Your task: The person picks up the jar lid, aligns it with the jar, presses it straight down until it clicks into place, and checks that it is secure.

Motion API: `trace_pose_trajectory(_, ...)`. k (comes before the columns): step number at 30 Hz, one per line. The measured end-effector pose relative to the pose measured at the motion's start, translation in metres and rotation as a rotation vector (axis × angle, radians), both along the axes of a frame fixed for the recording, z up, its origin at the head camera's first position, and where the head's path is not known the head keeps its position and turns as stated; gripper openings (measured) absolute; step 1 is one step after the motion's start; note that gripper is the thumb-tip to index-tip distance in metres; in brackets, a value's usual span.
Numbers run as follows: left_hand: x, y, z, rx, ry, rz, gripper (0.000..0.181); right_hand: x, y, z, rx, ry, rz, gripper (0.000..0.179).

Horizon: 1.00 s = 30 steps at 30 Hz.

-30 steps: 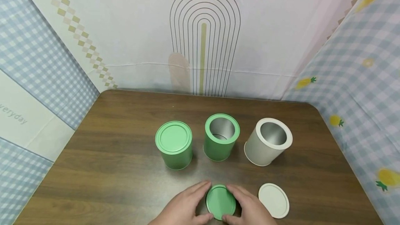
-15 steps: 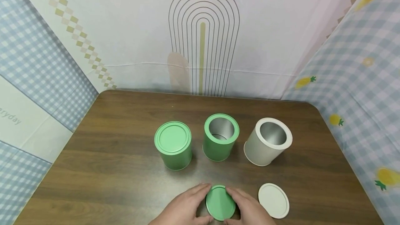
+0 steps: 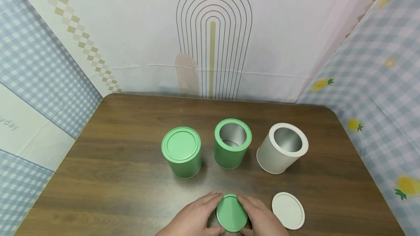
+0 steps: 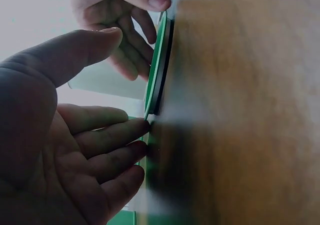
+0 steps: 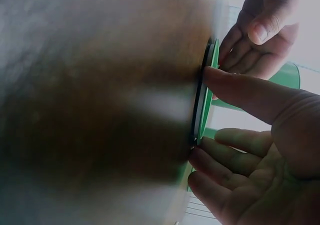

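Since a second ago, the thumb of your right hand point(image 3: 264, 217) has slipped slightly outward, while the green lid point(image 3: 232, 213) keeps its place between your hands. Beyond your left hand point(image 3: 194, 215) stands a closed green can point(image 3: 182, 148); that hand is loosely spread, fingertips at the lid's rim. Straight beyond the lid is an open green can point(image 3: 229, 158) (bare metal inside). Your right hand is likewise spread, fingertips at the rim, with an open white can point(image 3: 272, 156) beyond it and a white lid point(image 3: 288, 211) just to its right
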State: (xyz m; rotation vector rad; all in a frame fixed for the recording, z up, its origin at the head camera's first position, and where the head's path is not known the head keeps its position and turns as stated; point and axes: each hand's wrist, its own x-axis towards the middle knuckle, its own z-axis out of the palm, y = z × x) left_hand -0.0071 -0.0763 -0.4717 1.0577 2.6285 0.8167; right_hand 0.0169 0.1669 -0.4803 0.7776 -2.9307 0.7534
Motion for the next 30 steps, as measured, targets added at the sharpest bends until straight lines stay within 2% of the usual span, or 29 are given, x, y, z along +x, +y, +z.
trace_pose_trajectory(7, 0.0004, 0.0006, 0.0001, -0.005, 0.021, -0.003, 0.072, -0.0009, -0.0004, -0.0021, 0.001, 0.037, 0.019, 0.083)
trace_pose_trajectory(13, -0.0008, 0.0018, 0.0003, -0.008, 0.016, -0.008, 0.071, -0.0016, 0.0006, -0.0005, 0.022, -0.001, 0.006, 0.083)
trace_pose_trajectory(22, -0.002, 0.0028, -0.0003, 0.006, 0.017, -0.004, 0.07, -0.0016, 0.0012, 0.0007, 0.023, 0.004, 0.006, 0.085)
trace_pose_trajectory(30, -0.0027, 0.0025, -0.0022, 0.027, 0.038, -0.005, 0.071, -0.0018, -0.0004, 0.0044, 0.04, -0.056, 0.005, 0.081)
